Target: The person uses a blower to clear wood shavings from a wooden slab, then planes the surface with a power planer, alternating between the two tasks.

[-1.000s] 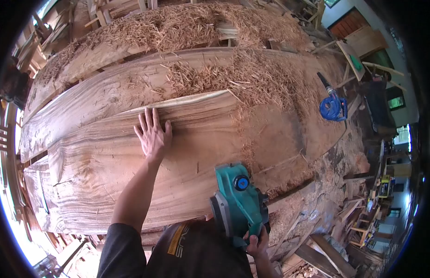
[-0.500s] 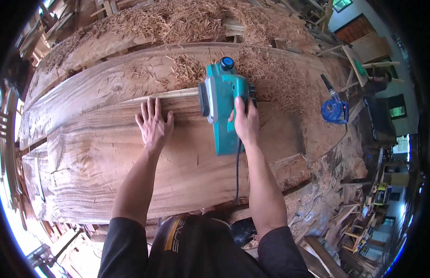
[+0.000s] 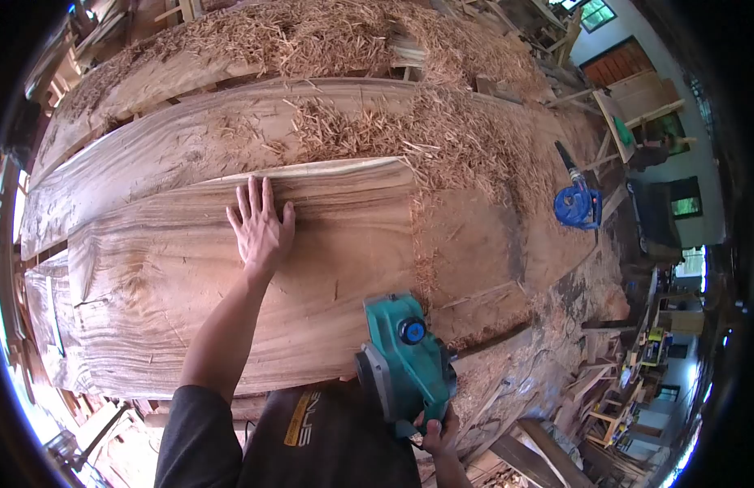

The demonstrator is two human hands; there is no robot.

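Note:
My left hand (image 3: 261, 232) lies flat on a broad wooden slab (image 3: 230, 301), fingers spread close to its far edge. The slab has dark grain streaks and a pale strip along that edge. In my right hand (image 3: 440, 433) is a teal electric planer (image 3: 405, 358), gripped by its rear handle. The planer is at the slab's near edge, close to my body, with its blue-capped front knob facing up. Part of my right hand is hidden behind the handle.
Wood shavings (image 3: 466, 130) heap over the far slabs and the right side. A blue blower (image 3: 577, 205) rests on the wood to the right. Lumber pieces (image 3: 547, 447) lie at lower right, with shelving and cluttered items beyond.
My right hand has drawn the planer from the slab's far edge back toward my body. The planed surface on the right is now uncovered. My left hand stays flat in place.

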